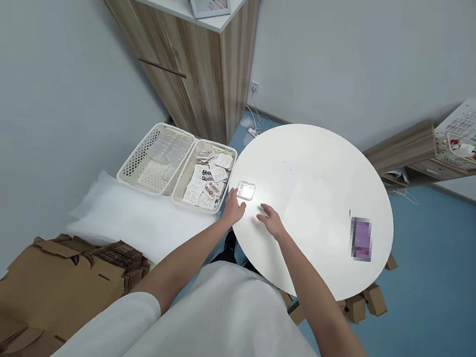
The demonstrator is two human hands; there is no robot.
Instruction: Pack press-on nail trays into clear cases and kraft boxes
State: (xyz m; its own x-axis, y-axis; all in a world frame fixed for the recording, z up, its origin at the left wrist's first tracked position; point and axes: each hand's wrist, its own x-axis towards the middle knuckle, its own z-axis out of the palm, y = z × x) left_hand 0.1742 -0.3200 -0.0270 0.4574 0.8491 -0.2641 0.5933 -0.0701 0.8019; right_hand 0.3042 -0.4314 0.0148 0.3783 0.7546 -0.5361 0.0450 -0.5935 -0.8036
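A small clear square case (pixel 246 190) lies flat near the left edge of the round white table (pixel 318 169). Just below and left of it is my left hand (pixel 234 207), its fingertips close to the case's corner and the thumb spread away. Whether those fingertips touch the case I cannot tell. My right hand (pixel 271 221) hovers over the table to the right of the case, with fingers apart and nothing in them. Left of the table, a white basket (pixel 227 191) holds many printed cards, some showing dark or reddish nail-like pieces.
A second white basket (pixel 125 170) contains clear plastic cases. White foam sheets (pixel 134 210) and flattened cardboard boxes (pixel 72 280) are stacked at left. A blurred purple item (pixel 362 239) lies on the table's right. A wooden cabinet (pixel 198 68) stands behind the baskets.
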